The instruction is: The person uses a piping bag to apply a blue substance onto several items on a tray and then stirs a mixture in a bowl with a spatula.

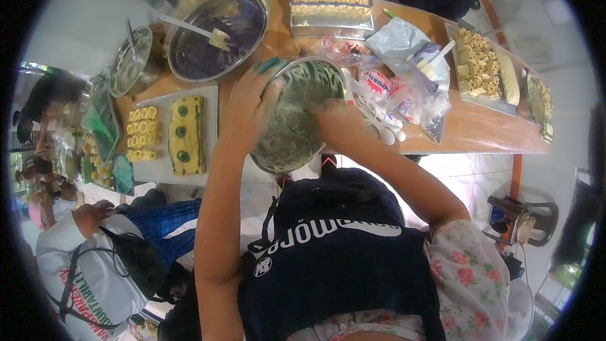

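A metal mixing bowl (282, 169), tilted toward me at the table's near edge, has pale greenish cream (293, 117) smeared over its inside. My left hand (251, 104) grips its left rim, fingers reaching round the far side, with something teal by the fingertips. Inside the bowl's right part, my right hand (334, 123) is smeared by motion; its fingers and anything they hold cannot be made out. Just right of it lie several white plastic spoons (386, 127).
Left stand a board (144, 167) with a yellow roll cake (187, 136) and small pieces, and a large bowl (189, 77) of purple frosting. Behind are a frosted rectangular cake (331, 0) and plastic bags (398, 41); right, a tray of cake slices (476, 57). A person (95, 259) sits at left.
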`<state>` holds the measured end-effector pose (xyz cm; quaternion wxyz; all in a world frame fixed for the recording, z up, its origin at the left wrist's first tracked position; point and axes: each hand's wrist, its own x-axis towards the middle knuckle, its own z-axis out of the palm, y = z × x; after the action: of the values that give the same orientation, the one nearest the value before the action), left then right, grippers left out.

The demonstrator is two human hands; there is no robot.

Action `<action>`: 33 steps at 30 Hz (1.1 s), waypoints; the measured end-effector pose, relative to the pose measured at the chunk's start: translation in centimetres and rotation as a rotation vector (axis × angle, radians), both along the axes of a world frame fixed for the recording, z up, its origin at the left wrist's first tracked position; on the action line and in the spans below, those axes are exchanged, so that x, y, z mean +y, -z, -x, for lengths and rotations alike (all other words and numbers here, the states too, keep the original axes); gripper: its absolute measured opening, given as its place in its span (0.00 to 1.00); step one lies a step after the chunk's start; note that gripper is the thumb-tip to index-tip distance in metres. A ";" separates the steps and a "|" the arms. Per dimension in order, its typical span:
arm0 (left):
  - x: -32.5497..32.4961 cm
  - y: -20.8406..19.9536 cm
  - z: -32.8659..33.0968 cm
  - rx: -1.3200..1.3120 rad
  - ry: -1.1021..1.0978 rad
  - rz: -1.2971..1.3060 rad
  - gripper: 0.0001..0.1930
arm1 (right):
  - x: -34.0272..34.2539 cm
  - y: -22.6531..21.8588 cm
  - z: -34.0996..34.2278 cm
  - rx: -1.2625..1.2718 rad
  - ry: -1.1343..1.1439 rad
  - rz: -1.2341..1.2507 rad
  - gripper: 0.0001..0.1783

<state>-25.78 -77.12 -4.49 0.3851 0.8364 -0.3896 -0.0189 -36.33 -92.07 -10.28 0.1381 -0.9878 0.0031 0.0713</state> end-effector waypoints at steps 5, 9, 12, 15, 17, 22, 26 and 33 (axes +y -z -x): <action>0.7 0.4 -1.3 0.237 0.072 0.002 0.15 | 0.1 -5.4 2.4 0.121 0.035 0.007 0.11; 0.2 0.0 -1.2 0.143 0.135 -0.007 0.14 | 2.7 -3.7 4.2 0.023 0.192 0.040 0.10; 0.0 0.3 -1.2 0.127 0.219 0.087 0.15 | 4.8 -3.6 3.9 -0.075 0.170 0.111 0.08; 0.0 0.2 -1.2 0.038 0.236 0.043 0.15 | 5.6 1.1 2.9 -0.178 0.279 -0.201 0.08; 0.5 0.6 -1.5 0.065 0.248 0.076 0.14 | 5.9 2.8 2.2 -0.152 0.230 0.051 0.08; 2.1 1.0 -2.4 0.093 0.216 0.101 0.13 | 5.4 -3.8 1.9 0.052 0.238 -0.110 0.09; 1.2 1.4 -2.2 0.022 0.289 0.166 0.13 | 6.8 -1.2 3.1 0.102 0.124 0.034 0.10; 1.9 1.2 -2.3 0.013 0.255 0.158 0.14 | 6.0 -1.7 1.6 -0.077 0.028 0.031 0.08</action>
<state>-23.45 -75.26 -5.74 0.4468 0.7469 -0.4907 -0.0425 -37.90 -86.02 -8.53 0.1238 -0.9917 0.0127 0.0312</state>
